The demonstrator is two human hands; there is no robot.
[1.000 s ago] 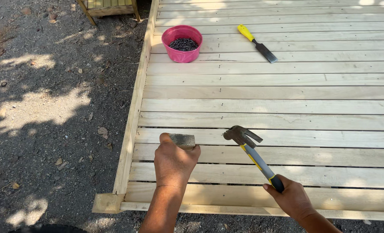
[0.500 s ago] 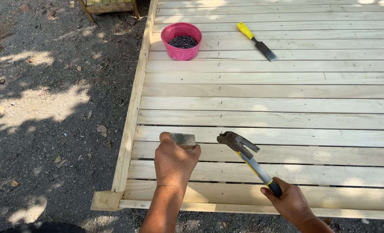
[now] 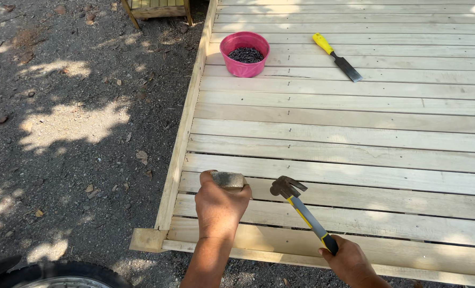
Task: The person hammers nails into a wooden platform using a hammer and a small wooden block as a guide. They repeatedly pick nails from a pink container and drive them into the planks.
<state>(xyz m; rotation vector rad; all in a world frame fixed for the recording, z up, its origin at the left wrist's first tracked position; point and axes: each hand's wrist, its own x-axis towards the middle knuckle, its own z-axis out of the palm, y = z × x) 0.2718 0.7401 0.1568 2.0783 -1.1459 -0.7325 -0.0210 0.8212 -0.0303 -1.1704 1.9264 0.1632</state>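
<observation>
grey block [image 3: 228, 180] sits pinched in the left hand [image 3: 220, 207] against a pale slat [image 3: 354, 197]. just to its right, the right hand [image 3: 350, 261] grips the claw hammer [image 3: 301, 210], handle slanting up-left toward the block.

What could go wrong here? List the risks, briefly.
1. The left hand presses a small block on the planks right beside the hammer head, so a stray swing might hit the fingers.
2. The right hand grips the hammer at the very end of its handle, so aim may wander.
3. The pink bowl of nails sits near the platform edge and could tip onto the dirt.
</observation>
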